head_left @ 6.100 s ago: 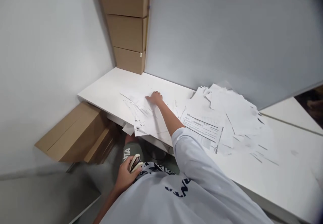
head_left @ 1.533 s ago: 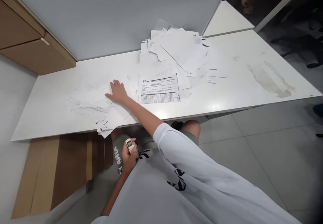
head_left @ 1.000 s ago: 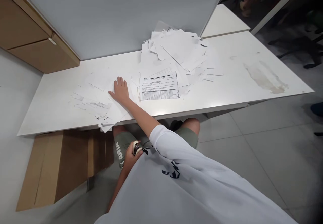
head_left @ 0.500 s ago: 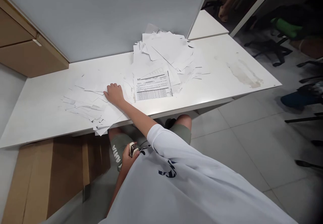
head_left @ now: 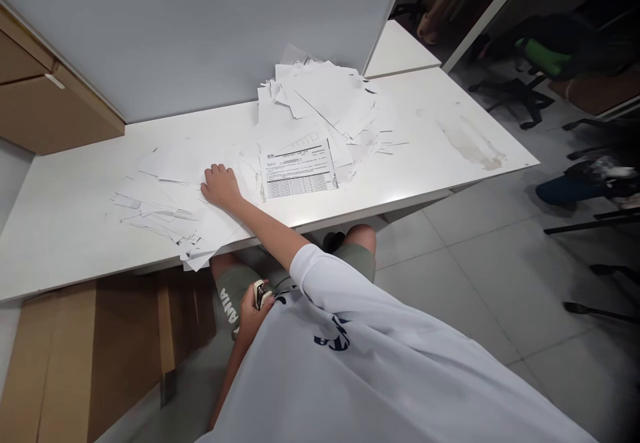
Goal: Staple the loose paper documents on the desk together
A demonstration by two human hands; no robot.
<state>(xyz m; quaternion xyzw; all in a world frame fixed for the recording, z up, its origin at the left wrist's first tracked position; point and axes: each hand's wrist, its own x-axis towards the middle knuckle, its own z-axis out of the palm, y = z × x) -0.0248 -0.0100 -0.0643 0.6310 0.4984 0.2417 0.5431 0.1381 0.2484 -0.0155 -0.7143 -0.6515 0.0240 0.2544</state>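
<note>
My right hand rests on a scattered pile of loose white paper sheets at the left of the white table. Its fingers are curled down onto the sheets. Some sheets hang over the table's front edge. To the hand's right lies a printed form, in front of a larger heap of papers. My left hand is down at my lap, closed round a small cream and black stapler.
A grey partition stands behind the table. Flat cardboard boxes lie under the table at the left, and more boxes stand at the far left. A brownish stain marks the table's right end. Office chairs stand on the tiled floor at the right.
My right hand, flat with fingers spread on the papers a second ago, has curled its fingers. The view has swung right. The left hand keeps the stapler at my lap.
</note>
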